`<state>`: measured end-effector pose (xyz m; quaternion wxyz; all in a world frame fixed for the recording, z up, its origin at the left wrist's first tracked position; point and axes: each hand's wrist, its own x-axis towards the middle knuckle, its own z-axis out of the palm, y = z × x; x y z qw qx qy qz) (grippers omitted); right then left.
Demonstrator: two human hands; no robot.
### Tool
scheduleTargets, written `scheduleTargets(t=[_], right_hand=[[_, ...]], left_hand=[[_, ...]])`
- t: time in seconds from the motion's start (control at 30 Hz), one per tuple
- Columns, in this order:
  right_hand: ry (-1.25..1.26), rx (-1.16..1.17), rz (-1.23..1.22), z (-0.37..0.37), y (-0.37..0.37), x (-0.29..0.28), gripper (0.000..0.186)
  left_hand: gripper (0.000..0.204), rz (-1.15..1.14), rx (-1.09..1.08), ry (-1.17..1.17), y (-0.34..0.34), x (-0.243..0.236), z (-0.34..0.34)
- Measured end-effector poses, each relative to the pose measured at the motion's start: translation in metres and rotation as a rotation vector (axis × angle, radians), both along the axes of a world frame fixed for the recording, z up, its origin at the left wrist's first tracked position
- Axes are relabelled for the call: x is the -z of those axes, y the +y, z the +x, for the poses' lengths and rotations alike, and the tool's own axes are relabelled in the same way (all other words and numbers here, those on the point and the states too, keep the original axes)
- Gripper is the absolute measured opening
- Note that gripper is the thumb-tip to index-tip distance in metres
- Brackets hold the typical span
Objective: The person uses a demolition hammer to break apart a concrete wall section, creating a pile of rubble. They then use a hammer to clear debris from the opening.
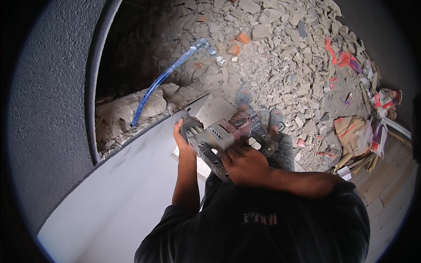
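Observation:
A dusty red and grey rotary hammer (226,131) lies across the front of my body, its nose pointing to the upper left. My left hand (179,135) is closed around its front end, just behind the chuck (174,108). Farther back, my right hand (246,165) grips the tool's body near the rear handle. The nose is close to the broken masonry ledge (149,105) of the wall opening; whether a bit touches it, I cannot tell. A blue pipe (164,75) rises from that ledge and bends over, its far end wrapped in shiny clear or silvery material.
Broken rubble (280,57) covers the floor ahead, with orange brick pieces (242,38) among it. My sandalled feet (244,97) stand at its edge. Torn bags (353,131) and wood strips (364,162) lie to the right. A grey textured wall (57,87) stands left, a white surface (118,197) below.

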<state>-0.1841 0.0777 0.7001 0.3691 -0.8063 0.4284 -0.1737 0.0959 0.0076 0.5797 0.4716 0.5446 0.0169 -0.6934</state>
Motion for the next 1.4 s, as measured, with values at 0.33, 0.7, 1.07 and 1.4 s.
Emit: scheduleTargets(t=[0.33, 0.7, 1.07, 1.4], right_hand=[[0.030, 0.021, 0.053, 0.028, -0.035, -0.024, 0.019], [-0.002, -0.022, -0.010, 0.003, -0.057, -0.009, 0.020], [-0.016, 0.026, -0.141, 0.029, -0.060, 0.000, 0.018], [0.055, -0.073, 0.127, 0.025, -0.074, 0.003, 0.021]], left_hand=[[0.047, 0.006, -0.070, 0.155, -0.018, -0.008, -0.005], [0.046, -0.006, -0.074, 0.050, -0.024, 0.009, 0.000], [0.049, -0.032, -0.124, 0.147, -0.023, 0.020, 0.001], [0.045, -0.094, -0.137, 0.083, -0.026, 0.035, 0.010]])
